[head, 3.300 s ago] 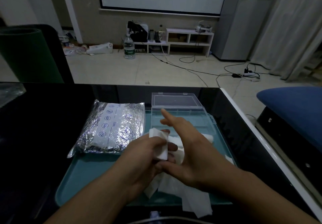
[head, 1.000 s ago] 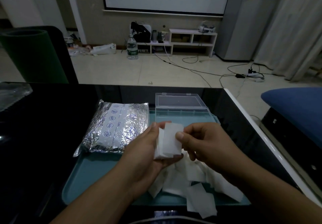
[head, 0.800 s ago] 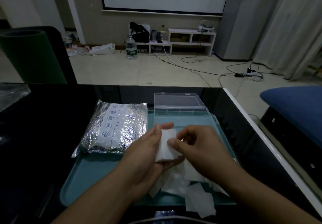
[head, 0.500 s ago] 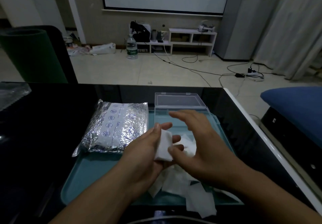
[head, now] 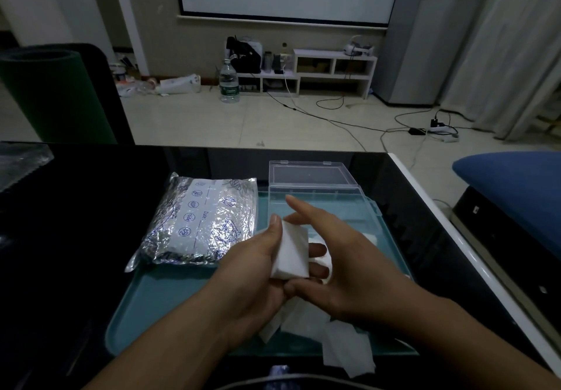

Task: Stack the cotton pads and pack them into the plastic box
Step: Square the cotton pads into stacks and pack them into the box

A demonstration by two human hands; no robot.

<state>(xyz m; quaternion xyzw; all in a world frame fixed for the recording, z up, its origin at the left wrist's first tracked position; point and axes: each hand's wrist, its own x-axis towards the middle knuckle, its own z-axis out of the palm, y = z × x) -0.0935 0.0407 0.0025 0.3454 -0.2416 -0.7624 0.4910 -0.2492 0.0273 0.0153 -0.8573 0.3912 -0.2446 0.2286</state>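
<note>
My left hand [head: 255, 271] holds a small stack of white cotton pads [head: 291, 253] upright between thumb and fingers, above the teal tray [head: 170, 310]. My right hand [head: 343, 256] lies flat against the stack's right side, fingers straight, index pointing up and thumb under the stack's lower edge. Loose cotton pads [head: 346, 344] lie scattered on the tray under both hands, partly hidden. The clear plastic box [head: 315, 195] stands open at the tray's far right, its lid tipped back.
A crinkled silver foil pack [head: 200, 222] lies on the tray's far left. The tray rests on a black glossy table [head: 76, 237] with a white right edge. A blue seat [head: 516, 195] stands to the right.
My right hand set a pad onto the stack, then opened and now presses flat on the stack's side. My left hand kept hold of the stack.
</note>
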